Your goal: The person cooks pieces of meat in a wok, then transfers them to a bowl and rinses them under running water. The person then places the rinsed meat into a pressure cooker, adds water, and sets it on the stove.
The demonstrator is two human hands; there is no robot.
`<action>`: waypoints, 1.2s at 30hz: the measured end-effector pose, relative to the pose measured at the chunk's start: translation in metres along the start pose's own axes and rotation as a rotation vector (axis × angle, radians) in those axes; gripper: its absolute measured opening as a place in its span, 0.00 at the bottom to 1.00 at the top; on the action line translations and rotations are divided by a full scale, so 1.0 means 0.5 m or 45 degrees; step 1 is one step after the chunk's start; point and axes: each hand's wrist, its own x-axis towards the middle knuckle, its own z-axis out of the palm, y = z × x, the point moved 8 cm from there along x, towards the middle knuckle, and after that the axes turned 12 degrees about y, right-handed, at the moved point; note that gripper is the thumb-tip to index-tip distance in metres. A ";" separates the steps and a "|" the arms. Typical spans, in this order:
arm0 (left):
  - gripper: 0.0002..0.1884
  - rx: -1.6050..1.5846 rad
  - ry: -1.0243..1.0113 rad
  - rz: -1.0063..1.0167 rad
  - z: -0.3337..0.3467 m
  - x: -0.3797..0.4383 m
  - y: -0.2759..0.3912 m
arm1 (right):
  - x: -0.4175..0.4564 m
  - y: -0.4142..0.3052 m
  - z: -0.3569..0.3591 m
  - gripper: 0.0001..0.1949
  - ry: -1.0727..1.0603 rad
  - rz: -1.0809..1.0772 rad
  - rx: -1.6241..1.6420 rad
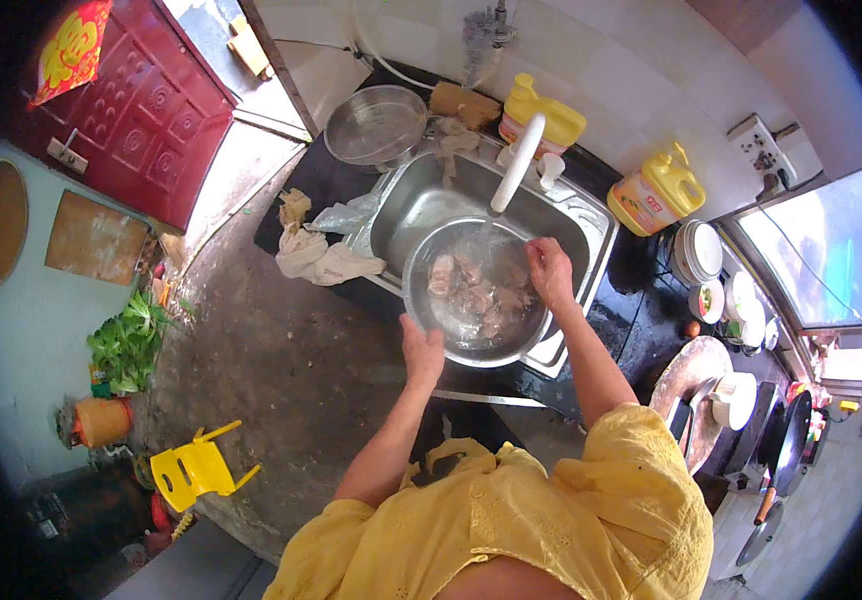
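Observation:
A round stainless steel basin (416,262) rests over the front of the steel sink (431,187), holding pieces of pale raw meat (476,292) in water. At its near left rim, my left hand (423,354) grips the edge. My right hand (552,274) has its fingers curled at the right rim, on the basin's edge; the fingertips are partly hidden. Above the basin's far side reaches the white tap spout (519,165). Whether water is flowing from it is hard to make out.
Left of the sink lie a crumpled cloth (318,255) and a plastic bag (348,214), below a steel strainer bowl (375,124). Yellow detergent jugs (656,191) stand behind. Stacked bowls (697,251) and a round chopping board (693,367) are on the right. A yellow chair (194,472) stands on the floor.

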 end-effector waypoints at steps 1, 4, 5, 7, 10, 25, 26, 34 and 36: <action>0.29 -0.022 0.015 -0.003 0.002 0.004 -0.012 | 0.012 -0.018 -0.005 0.15 0.073 -0.187 -0.049; 0.34 -0.009 -0.004 0.084 0.004 0.007 -0.023 | 0.025 -0.029 -0.002 0.14 0.340 -0.227 -0.164; 0.33 -0.012 0.008 0.067 0.001 0.006 -0.030 | 0.028 -0.019 0.000 0.15 0.436 -0.152 -0.198; 0.30 -0.013 0.016 0.047 -0.012 0.003 -0.011 | 0.037 0.090 0.074 0.23 0.081 0.155 -0.067; 0.24 -0.027 0.038 -0.025 -0.050 -0.003 0.012 | 0.021 0.088 0.101 0.28 -0.224 0.293 0.071; 0.23 0.025 0.154 0.107 -0.120 -0.023 -0.010 | -0.058 -0.157 0.070 0.29 -0.133 -0.713 -0.192; 0.24 0.040 0.150 0.135 -0.120 -0.022 -0.016 | -0.066 -0.171 0.092 0.28 -0.212 -0.717 -0.097; 0.22 -0.140 0.076 -0.193 -0.130 -0.036 0.014 | -0.118 -0.177 0.196 0.30 -0.432 -0.698 0.036; 0.20 -0.145 0.052 -0.214 -0.131 -0.039 0.033 | -0.127 -0.172 0.201 0.31 -0.430 -0.662 0.051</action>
